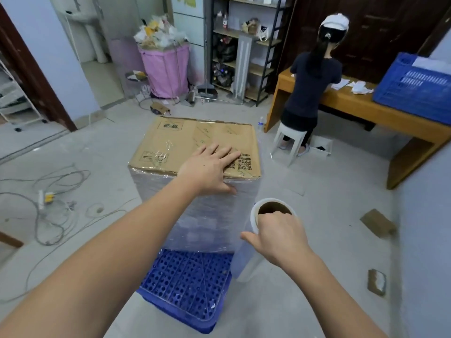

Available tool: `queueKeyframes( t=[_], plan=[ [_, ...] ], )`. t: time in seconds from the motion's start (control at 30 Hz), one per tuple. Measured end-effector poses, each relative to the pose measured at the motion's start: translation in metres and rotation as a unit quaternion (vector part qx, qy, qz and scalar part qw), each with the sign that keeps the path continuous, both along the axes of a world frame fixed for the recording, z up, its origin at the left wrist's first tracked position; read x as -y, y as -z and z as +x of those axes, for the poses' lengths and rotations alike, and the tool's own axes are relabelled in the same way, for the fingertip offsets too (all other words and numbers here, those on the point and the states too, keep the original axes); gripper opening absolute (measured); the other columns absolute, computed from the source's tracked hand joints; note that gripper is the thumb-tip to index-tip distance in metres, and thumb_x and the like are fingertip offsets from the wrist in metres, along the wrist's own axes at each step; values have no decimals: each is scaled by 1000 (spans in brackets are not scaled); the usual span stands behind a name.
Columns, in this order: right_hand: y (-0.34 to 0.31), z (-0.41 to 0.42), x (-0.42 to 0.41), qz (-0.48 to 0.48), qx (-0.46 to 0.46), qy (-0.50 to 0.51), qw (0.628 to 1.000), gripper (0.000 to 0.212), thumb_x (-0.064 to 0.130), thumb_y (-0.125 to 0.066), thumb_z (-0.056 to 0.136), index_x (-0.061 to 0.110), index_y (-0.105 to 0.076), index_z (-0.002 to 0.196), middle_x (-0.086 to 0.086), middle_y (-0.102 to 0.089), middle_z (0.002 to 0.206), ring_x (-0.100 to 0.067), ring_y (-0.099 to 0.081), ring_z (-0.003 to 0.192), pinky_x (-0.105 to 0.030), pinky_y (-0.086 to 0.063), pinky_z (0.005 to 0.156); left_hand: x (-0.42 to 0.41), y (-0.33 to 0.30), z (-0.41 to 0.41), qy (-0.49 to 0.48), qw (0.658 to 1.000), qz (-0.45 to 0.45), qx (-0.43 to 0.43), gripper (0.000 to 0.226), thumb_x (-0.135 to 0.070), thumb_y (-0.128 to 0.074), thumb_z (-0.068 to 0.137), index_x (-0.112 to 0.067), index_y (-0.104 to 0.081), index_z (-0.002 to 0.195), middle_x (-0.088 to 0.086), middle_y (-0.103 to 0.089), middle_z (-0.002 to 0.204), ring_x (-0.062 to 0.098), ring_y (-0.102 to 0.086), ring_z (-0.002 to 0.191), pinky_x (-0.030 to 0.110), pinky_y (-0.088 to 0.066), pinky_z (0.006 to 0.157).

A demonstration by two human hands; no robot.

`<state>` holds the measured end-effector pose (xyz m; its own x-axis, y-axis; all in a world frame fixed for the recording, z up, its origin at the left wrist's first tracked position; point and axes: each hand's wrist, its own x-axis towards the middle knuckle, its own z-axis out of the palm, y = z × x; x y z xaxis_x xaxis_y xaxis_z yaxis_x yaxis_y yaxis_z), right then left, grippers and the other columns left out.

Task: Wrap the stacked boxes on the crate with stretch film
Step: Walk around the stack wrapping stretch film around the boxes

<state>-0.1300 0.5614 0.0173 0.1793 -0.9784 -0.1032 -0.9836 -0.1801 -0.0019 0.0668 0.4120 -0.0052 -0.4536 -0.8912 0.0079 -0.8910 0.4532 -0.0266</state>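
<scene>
Pressing flat left hand (210, 167) on boxes (195, 142); right hand (278, 236) fingers grip film roll (256, 215).

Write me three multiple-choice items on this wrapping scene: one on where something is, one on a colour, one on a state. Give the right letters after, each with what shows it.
1. Where does the left hand rest?
A. on the top near edge of the stacked boxes
B. on the floor
C. inside the crate

2. What colour is the crate under the boxes?
A. pink
B. blue
C. green

3. How do the side faces of the boxes stand?
A. bare cardboard
B. painted white
C. covered in stretch film, top still bare

Answers:
1 A: the palm lies flat on the cardboard top, thumb down over the filmed front.
2 B: blue perforated plastic shows below the stack.
3 C: shiny film clouds the near sides, while the top shows brown cardboard and print; the right hand holds the film roll by its core end, beside the stack.
</scene>
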Motion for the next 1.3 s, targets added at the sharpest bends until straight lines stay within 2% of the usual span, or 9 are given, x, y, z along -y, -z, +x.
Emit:
queueKeyframes(
  t=[0.17, 0.37, 0.47, 0.53, 0.7, 0.93, 1.03, 1.13, 1.3],
  plan=[
    [-6, 12, -27, 38, -16, -82, 996, 42, 52, -55, 91, 18, -42, 71, 7, -39, 65, -20, -43, 70, -31, -23, 52, 2, 1, -1, 2, 1000, 5, -3, 111, -91, -50, 78, -44, 3, 163, -7, -3, 174, 28, -4, 160, 50, -4, 129],
    [-1, 38, -57, 26, -54, -147, 987, 24, 36, -55, 96, 15, -63, 105, -6, -66, 97, -27, -50, 102, -30, -25, 70, 0, 1, 1, 9, 1000, 5, -13, 111, -90, -51, 79, -41, 2, 164, -5, -3, 174, 31, -5, 160, 53, -5, 128],
    [7, 38, -64, 25, -45, -180, 982, 13, 29, -62, 91, 16, -63, 90, -5, -65, 80, -28, -53, 95, -31, -40, 74, -2, 1, 2, 11, 1000, 1, -17, 111, -90, -51, 79, -39, 0, 164, -3, -4, 174, 32, -6, 159, 54, -6, 128],
    [9, 36, -68, 45, -37, -192, 980, 13, 24, -69, 86, 20, -59, 77, -2, -63, 70, -28, -57, 88, -36, -49, 92, -3, 1, 2, 13, 1000, -3, -18, 111, -90, -50, 79, -39, 1, 164, -2, -4, 174, 32, -6, 159, 54, -6, 128],
    [2, 36, -75, 31, -35, -234, 971, 14, 15, -69, 82, 27, -62, 80, 6, -65, 74, -15, -54, 80, -25, -12, 121, -4, 2, 2, 12, 1000, -6, -15, 112, -90, -50, 79, -38, 0, 164, -2, -4, 174, 33, -6, 159, 55, -6, 128],
    [-3, 42, -82, 30, -41, -204, 978, 23, 7, -59, 80, 24, -44, 83, 4, -51, 66, -20, -46, 71, -32, -13, 122, -3, 2, -1, 9, 1000, -4, -12, 112, -91, -51, 78, -39, 0, 164, -3, -4, 174, 32, -5, 159, 55, -7, 128],
    [-2, 56, -88, 35, -28, -140, 989, 30, 43, -58, 90, 19, -50, 106, -5, -66, 85, -25, -56, 95, -34, -23, 118, -5, 2, -1, 8, 1000, -11, -14, 113, -90, -51, 78, -39, 0, 164, -3, -6, 174, 32, -7, 159, 54, -8, 128],
    [0, 69, -90, 26, -9, -70, 997, 54, 68, -46, 90, 17, -48, 108, -5, -68, 89, -27, -53, 98, -31, -32, 86, -7, 1, 0, 7, 1000, -12, -13, 113, -90, -52, 78, -38, -1, 164, -3, -7, 174, 33, -8, 159, 54, -8, 128],
    [3, 83, -93, -9, 0, 9, 1000, 23, 38, -47, 98, 17, -39, 94, 0, -58, 78, -24, -48, 69, -34, -27, 67, -6, 2, 0, 8, 1000, -13, -14, 114, -91, -52, 77, -38, -2, 164, -2, -9, 174, 33, -9, 159, 55, -9, 128]
  ],
)
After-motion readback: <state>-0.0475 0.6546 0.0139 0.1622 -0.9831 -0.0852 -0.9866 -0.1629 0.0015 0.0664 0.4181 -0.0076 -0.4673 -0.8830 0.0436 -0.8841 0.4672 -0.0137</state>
